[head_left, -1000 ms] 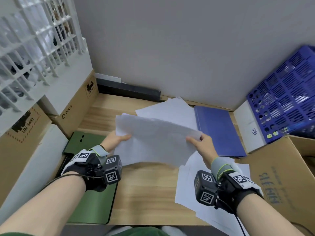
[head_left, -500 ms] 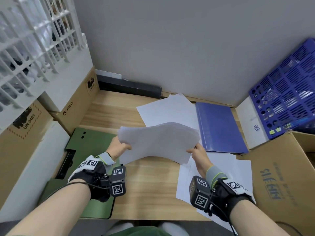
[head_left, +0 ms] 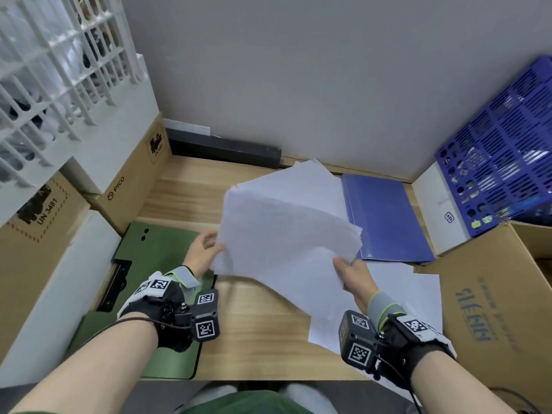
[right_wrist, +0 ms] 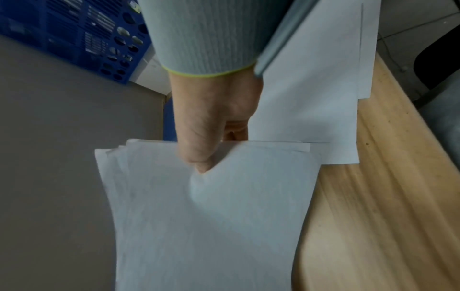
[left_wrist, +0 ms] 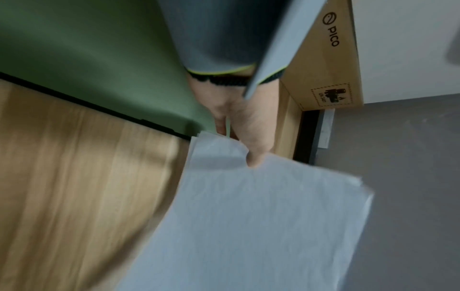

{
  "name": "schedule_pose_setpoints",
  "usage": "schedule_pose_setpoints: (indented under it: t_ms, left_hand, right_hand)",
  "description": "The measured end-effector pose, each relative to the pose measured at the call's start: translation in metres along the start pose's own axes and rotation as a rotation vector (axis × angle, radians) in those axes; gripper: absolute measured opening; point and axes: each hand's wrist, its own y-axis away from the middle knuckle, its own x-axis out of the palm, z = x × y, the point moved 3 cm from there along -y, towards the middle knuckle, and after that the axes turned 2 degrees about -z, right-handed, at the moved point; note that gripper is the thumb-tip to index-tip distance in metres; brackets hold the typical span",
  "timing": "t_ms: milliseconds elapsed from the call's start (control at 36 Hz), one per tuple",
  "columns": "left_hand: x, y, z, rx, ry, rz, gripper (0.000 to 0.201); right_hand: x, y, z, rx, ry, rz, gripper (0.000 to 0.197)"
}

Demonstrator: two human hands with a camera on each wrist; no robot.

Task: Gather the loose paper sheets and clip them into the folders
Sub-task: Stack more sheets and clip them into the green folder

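I hold a stack of white sheets (head_left: 283,234) in the air over the wooden desk (head_left: 263,324), tilted with its far edge up. My left hand (head_left: 209,246) pinches its left edge, thumb on top (left_wrist: 254,149). The lower right corner of the stack (right_wrist: 211,216) is pinched by my right hand (head_left: 346,267), thumb on top (right_wrist: 199,153). An open green folder (head_left: 167,243) with a black clip (head_left: 115,285) lies at the left. A shut blue folder (head_left: 385,216) lies at the back right. Loose sheets lie behind (head_left: 301,180) and at the right (head_left: 403,291).
Cardboard boxes (head_left: 128,186) and a white crate (head_left: 44,70) wall in the left side. A large cardboard box (head_left: 493,294), a white box (head_left: 439,210) and a blue crate (head_left: 501,162) stand at the right. A black bar (head_left: 224,149) runs along the grey wall.
The stack, first held wide and then bowed between my hands, now stands tilted up with its far edge raised. Both hands keep their hold.
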Motion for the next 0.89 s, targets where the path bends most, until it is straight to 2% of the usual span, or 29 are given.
schedule_pose_setpoints:
  t_ms: [56,83,139,194,222,278,306,333,361,417,472,528,583,639,722,805,889]
  left_hand:
    - [0.0,-0.002,-0.003,-0.049,0.042,-0.048,0.066]
    - [0.002,-0.002,-0.002,-0.087,0.065,-0.028,0.078]
    - [0.01,0.002,0.0,-0.191,0.146,0.081,0.096]
    - [0.023,0.011,0.003,-0.256,0.191,0.246,0.106]
    - [0.031,0.018,0.003,-0.275,0.186,0.337,0.101]
    - [0.05,0.032,0.0,-0.255,0.176,0.453,0.063]
    - [0.058,0.038,0.0,-0.239,0.181,0.452,0.043]
    - [0.063,0.039,-0.001,-0.218,0.191,0.403,0.033]
    - [0.067,0.039,0.0,-0.206,0.183,0.353,0.031]
    - [0.067,0.034,0.003,-0.187,0.157,0.263,0.034]
    - [0.064,0.031,0.009,-0.198,0.077,0.237,0.034]
    - [0.062,0.029,0.016,-0.204,-0.021,0.234,0.022]
    - [0.059,0.029,0.022,-0.235,-0.107,0.19,0.018]
    - [0.059,0.026,0.031,-0.314,-0.155,0.148,0.021]
    - [0.066,0.024,0.042,-0.396,-0.284,0.221,0.008]
    - [0.08,0.029,0.045,-0.456,-0.263,0.269,0.024]
    - [0.088,0.033,0.04,-0.477,-0.275,0.31,0.026]
  right_hand:
    - [-0.007,-0.002,0.006,0.001,-0.095,-0.016,0.015]
    - [-0.01,-0.003,0.007,0.006,-0.157,-0.027,0.016]
    - [-0.015,-0.005,0.007,0.032,-0.283,-0.032,0.025]
    - [-0.011,-0.002,0.009,0.065,-0.362,0.009,0.029]
    - [-0.007,0.001,0.008,0.086,-0.367,0.036,0.03]
    - [0.004,0.006,0.001,0.12,-0.333,0.093,0.03]
    - [0.009,0.01,-0.005,0.145,-0.305,0.124,0.033]
    - [0.014,0.011,-0.009,0.166,-0.272,0.145,0.039]
    - [0.017,0.012,-0.016,0.191,-0.254,0.165,0.044]
    - [0.021,0.017,-0.021,0.198,-0.201,0.218,0.037]
    - [0.019,0.021,-0.028,0.211,-0.161,0.253,0.029]
    - [0.01,0.023,-0.041,0.238,-0.121,0.266,0.026]
    - [-0.005,0.025,-0.058,0.264,-0.117,0.211,0.024]
    - [-0.029,0.027,-0.077,0.298,-0.121,0.089,0.028]
    - [-0.068,0.034,-0.107,0.341,-0.118,-0.125,0.033]
    - [-0.103,0.039,-0.129,0.359,-0.056,-0.297,0.039]
    - [-0.125,0.04,-0.147,0.375,-0.012,-0.421,0.046]
